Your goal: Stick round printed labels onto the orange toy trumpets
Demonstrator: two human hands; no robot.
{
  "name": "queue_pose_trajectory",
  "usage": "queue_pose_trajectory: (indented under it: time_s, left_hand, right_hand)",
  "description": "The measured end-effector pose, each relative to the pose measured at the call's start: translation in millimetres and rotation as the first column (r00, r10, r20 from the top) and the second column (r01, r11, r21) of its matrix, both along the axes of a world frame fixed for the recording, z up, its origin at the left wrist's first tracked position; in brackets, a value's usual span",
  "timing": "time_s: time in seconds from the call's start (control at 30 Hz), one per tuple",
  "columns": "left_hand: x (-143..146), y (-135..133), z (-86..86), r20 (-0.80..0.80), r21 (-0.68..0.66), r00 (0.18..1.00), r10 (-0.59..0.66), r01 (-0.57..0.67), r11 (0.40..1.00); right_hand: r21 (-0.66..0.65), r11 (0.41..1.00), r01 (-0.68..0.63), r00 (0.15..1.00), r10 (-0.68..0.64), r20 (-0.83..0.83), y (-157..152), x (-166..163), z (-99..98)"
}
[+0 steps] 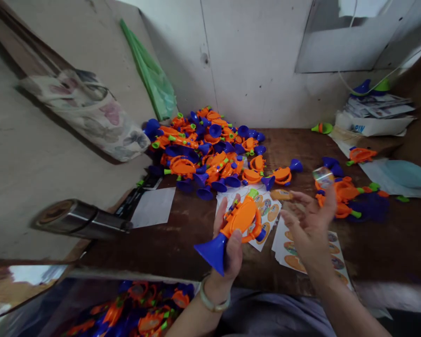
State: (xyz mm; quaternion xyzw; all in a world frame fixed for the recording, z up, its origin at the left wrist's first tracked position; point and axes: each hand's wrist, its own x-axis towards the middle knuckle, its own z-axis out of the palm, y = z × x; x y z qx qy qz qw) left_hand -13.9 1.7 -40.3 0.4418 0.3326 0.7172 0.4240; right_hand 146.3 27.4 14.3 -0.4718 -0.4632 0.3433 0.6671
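Note:
My left hand is wrapped round an orange toy trumpet with a blue bell pointing down-left and a green mouthpiece at its far end. My right hand is beside it, fingers spread, with an oval sticker at the index fingertip and another shiny sticker near the other fingertips. Sticker sheets lie on the brown table under both hands.
A big pile of orange and blue toy trumpets fills the back of the table. A smaller group lies to the right. A bin of trumpets sits near my lap. A metal cylinder, white paper and stacked papers are nearby.

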Motion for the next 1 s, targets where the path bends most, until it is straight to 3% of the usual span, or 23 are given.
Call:
queue_pose_trajectory:
  time_s: [0.07, 0.17, 0.27, 0.47, 0.63, 1.0]
  left_hand:
    - [0, 1, 4.0, 0.069, -0.054, 0.993, -0.096, 0.099, 0.994]
    - [0, -5, 7.8, 0.059, -0.071, 0.979, -0.197, 0.201, 0.977]
    - [1, -12, 12.1, -0.021, -0.056, 0.974, -0.228, 0.226, 0.972]
    - [-4, -10, 28.3, -0.257, 0.083, 0.958, -0.128, 0.154, 0.985]
    - [-3, -7, 36.8, -0.343, 0.196, 0.939, 0.003, 0.069, 0.978]
    - [3, -13, 43.9, -0.315, 0.083, 0.949, -0.018, 0.046, 0.995]
  right_hand:
    - [0.074, 0.996, 0.039, 0.999, -0.039, 0.004, -4, 3, 15.5]
    - [0.067, 0.994, -0.086, 0.992, 0.092, -0.085, -16, -4, 33.3]
    - [0.076, 0.983, -0.165, 0.977, 0.173, -0.123, -25, -21, 34.6]
    - [0.098, 0.985, -0.144, 0.988, 0.148, -0.042, -31, -39, 25.6]
    - [0.022, 0.981, -0.192, 0.976, 0.193, -0.096, -34, -39, 28.3]
    - [-0.002, 0.977, -0.213, 0.953, 0.207, -0.223, -31, -37, 29.5]
